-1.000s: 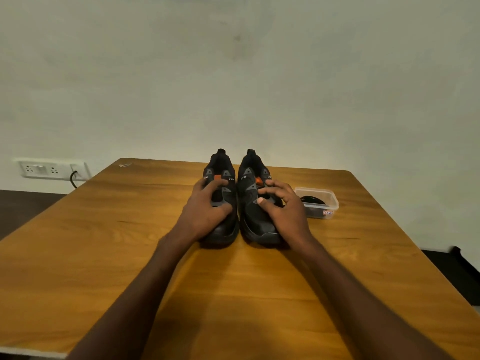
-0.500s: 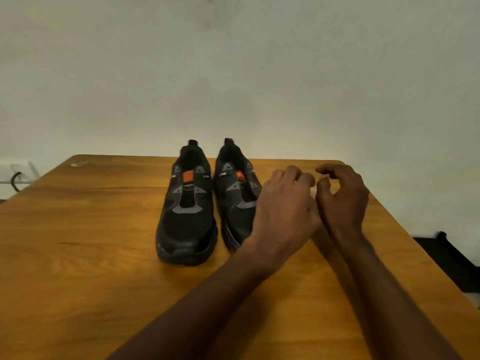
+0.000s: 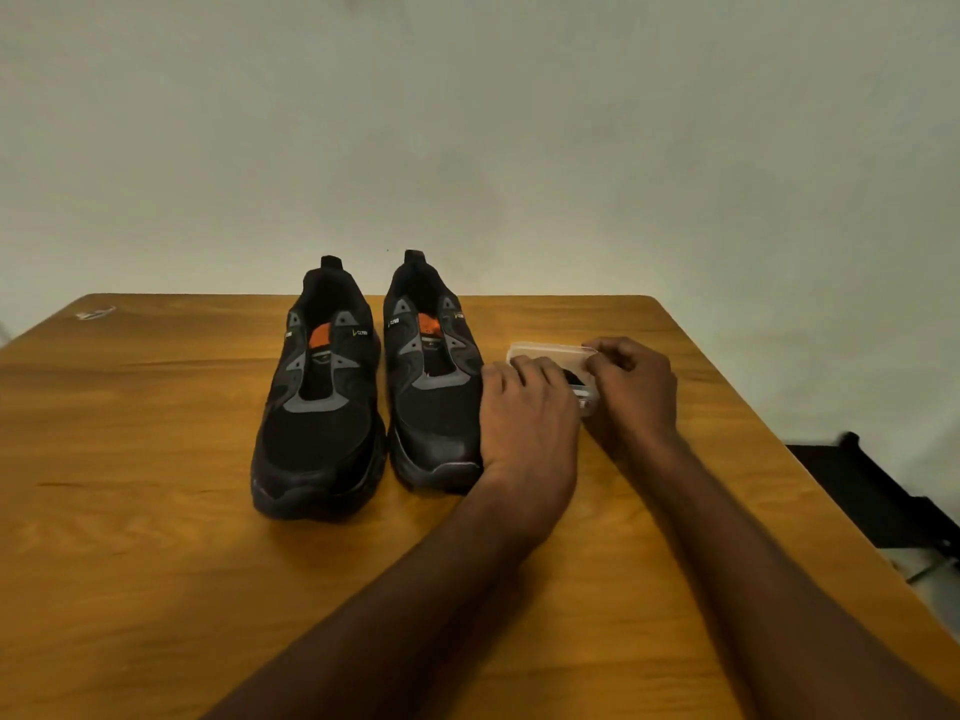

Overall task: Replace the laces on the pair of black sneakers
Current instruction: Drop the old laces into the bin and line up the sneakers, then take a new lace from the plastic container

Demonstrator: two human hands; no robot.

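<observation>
One view only, from the person's head, looking forward and down over both forearms across the table [image 3: 156, 511] toward the wall [image 3: 467, 122]. The hands sit mid-frame, near the lens, shoes just left of them.

A wooden table [image 3: 156, 511] fills the lower half of the frame. Two black sneakers [image 3: 322, 407] stand side by side at its centre, toes toward the camera. Just right of them lies a small clear plastic box [image 3: 545, 351].
</observation>
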